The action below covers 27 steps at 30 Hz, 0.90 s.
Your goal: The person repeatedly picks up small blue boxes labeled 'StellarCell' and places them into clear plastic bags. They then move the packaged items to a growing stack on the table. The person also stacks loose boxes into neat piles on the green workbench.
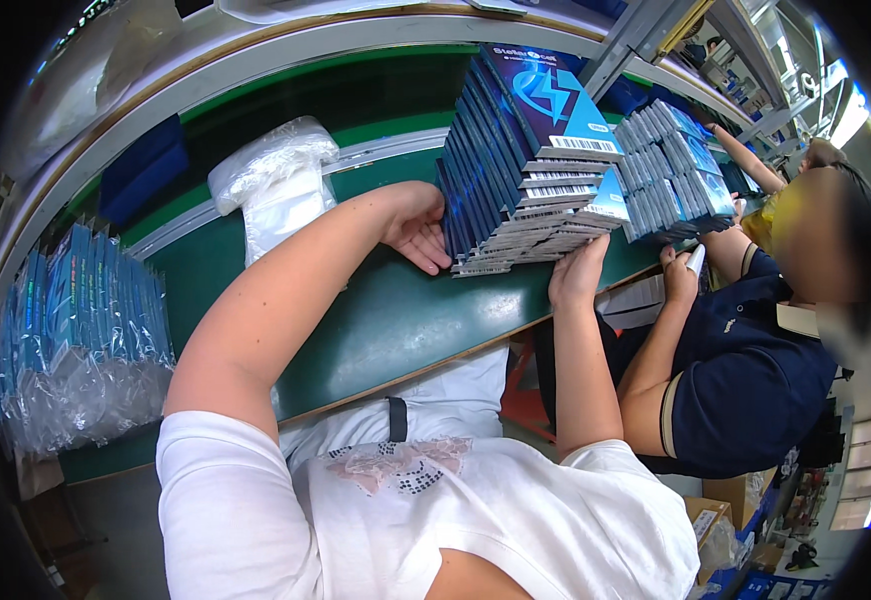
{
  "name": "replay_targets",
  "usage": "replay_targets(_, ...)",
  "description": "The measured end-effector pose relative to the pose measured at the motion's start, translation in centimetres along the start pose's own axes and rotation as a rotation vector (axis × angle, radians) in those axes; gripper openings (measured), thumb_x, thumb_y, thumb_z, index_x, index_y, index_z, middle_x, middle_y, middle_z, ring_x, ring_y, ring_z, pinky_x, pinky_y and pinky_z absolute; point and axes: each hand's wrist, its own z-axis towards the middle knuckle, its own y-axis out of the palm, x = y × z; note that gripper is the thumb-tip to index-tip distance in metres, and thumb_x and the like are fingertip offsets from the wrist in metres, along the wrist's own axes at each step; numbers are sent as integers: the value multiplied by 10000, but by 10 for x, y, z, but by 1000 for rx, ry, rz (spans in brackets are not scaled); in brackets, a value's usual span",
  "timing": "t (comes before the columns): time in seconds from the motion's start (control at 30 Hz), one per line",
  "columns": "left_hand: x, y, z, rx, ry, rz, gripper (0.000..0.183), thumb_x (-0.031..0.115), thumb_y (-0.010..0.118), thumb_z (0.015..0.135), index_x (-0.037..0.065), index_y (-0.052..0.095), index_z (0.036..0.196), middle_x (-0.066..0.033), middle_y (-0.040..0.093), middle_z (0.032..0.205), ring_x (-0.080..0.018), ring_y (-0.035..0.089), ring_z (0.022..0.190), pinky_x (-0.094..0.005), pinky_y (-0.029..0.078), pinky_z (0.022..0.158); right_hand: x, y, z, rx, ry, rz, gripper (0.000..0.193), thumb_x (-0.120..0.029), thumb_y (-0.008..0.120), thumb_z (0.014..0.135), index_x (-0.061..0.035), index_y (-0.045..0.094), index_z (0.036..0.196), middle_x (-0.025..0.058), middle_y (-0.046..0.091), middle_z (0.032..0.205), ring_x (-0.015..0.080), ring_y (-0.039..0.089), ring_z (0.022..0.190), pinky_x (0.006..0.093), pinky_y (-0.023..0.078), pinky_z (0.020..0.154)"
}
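Note:
A tall stack of flat blue boxes with a lightning emblem on top stands on the green table, its layers fanned unevenly. My left hand is at its left side, fingers stretched and apart, the fingertips by the lower boxes. Against the near right face of the same stack rests my right hand, its fingers extended upward along the box edges. Some of the right fingers are partly hidden by the boxes. Neither hand is wrapped round a single box.
Clear plastic bags lie behind my left forearm. More wrapped blue boxes stand at the far left. Right of my stack are further blue box piles. A co-worker in a dark shirt sits close on my right, a hand near the table edge.

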Motion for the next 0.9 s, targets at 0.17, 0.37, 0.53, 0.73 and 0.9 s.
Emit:
replay_targets(0.17,-35,1,-35,249,378,-29,360,227,389,917,-80,540,1027,-197,621,923,-266,642,827,-374,551,726,-27,1,-25,40,-42,-165,530,-435,329,970,-22,408,1294,109,440,1305,213,417,1188,346,312,992)
replay_targets(0.37,-126,-13,-120,813,898,238,222,161,560,885,23,616,1049,-99,639,915,-161,608,795,-271,493,666,-111,56,-63,48,-683,-533,362,-203,462,951,45,479,1215,145,504,1181,190,496,1093,299,383,925)
replay_targets(0.53,-166,-44,-152,1078,910,1168,233,94,611,800,48,635,1026,-100,590,1099,-281,523,1056,-363,416,891,-159,123,-26,-118,-874,-853,653,-477,583,838,62,486,1195,254,484,1205,285,550,1029,344,425,892)
replay_targets(0.73,-174,-48,-155,977,865,1105,306,82,629,768,65,619,1073,-94,556,1207,-293,450,1198,-390,347,985,-145,172,-3,-401,-478,-1663,901,-637,652,626,101,535,1131,277,613,1005,365,613,951,383,454,874)
replay_targets(0.9,-175,-57,-145,989,994,1234,216,69,625,757,47,643,971,-81,612,1070,-266,532,1067,-376,379,922,-153,179,-9,-353,-657,-1655,748,-502,693,599,49,585,1093,238,639,944,345,621,939,371,468,844)
